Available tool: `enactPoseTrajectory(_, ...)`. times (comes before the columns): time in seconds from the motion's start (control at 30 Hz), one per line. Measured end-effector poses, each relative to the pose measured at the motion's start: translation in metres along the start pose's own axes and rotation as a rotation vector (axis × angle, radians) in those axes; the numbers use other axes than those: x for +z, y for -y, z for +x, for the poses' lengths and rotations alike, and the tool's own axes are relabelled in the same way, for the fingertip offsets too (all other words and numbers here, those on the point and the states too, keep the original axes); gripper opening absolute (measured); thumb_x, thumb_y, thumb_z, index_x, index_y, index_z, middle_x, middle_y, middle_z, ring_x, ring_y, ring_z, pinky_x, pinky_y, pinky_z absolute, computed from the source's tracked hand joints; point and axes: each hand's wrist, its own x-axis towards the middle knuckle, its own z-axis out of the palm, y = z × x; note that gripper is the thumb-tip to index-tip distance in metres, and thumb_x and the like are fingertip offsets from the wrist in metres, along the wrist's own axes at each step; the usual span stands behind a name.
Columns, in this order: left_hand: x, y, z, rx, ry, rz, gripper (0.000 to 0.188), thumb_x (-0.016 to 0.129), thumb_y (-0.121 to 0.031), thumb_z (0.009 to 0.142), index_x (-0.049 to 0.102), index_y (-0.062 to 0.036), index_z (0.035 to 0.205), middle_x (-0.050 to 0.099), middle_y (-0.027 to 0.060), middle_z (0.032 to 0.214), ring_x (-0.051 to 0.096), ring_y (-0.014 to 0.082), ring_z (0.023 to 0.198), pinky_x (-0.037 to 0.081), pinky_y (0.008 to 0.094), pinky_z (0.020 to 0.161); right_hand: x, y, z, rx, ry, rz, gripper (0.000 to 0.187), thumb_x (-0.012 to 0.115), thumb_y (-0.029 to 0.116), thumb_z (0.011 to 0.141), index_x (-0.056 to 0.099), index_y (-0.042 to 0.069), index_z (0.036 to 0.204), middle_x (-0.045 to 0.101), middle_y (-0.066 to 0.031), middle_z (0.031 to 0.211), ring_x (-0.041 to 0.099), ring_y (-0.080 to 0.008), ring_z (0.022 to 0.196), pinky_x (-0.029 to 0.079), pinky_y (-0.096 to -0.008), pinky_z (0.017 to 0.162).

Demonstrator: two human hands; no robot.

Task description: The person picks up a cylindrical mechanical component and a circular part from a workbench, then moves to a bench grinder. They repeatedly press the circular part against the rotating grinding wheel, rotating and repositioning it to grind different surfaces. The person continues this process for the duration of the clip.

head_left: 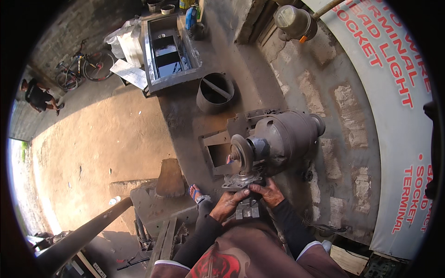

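Note:
Between my two hands is a grey cast metal part (241, 181) with a flat, holed flange, held close against the wheel of a bench grinder. My left hand (226, 205) grips its left side with the thumb on top. On the right side, my right hand (268, 192) closes round it in the same way. Just beyond the part stands the round wheel (242, 153), fixed to the shaft of a large dusty motor (292, 134). Whether part and wheel touch, I cannot tell. Below my hands a squared metal block (247, 211) shows in front of my lap.
A dark bucket (204, 103) stands beyond the motor. Farther off is a metal-rimmed tank (150, 55) of dark liquid with a blue bottle (190, 18) beside it. A thick pipe (88, 234) crosses the lower left. A person (39, 96) walks near a bicycle (83, 67) at far left.

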Motion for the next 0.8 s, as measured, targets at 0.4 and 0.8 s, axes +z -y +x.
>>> enactPoseTrajectory(0.4,0.026,0.013,-0.006,0.044,-0.121,-0.207,0.058,0.072,-0.032,0.097,0.053,-0.0005,0.142,0.060,0.0071,0.134,0.056,0.0185,0.122,0.044,0.0348,0.106,-0.017,0.000,0.022,-0.031,0.113,-0.148,0.059,0.088,0.028,0.081,0.065,0.001,0.127,0.070,-0.0083,0.117,0.063,-0.0200,0.114,0.047,-0.0347,0.103)
enactPoseTrajectory(0.8,0.044,-0.018,0.001,0.216,-0.338,-0.070,0.040,0.076,-0.022,0.093,0.064,0.0004,0.123,0.068,0.0070,0.116,0.062,0.0166,0.107,0.048,0.0330,0.097,-0.024,-0.036,0.029,0.118,0.124,0.127,0.059,0.076,0.041,0.091,0.062,0.002,0.133,0.064,-0.0087,0.129,0.059,-0.0186,0.119,0.045,-0.0344,0.105)
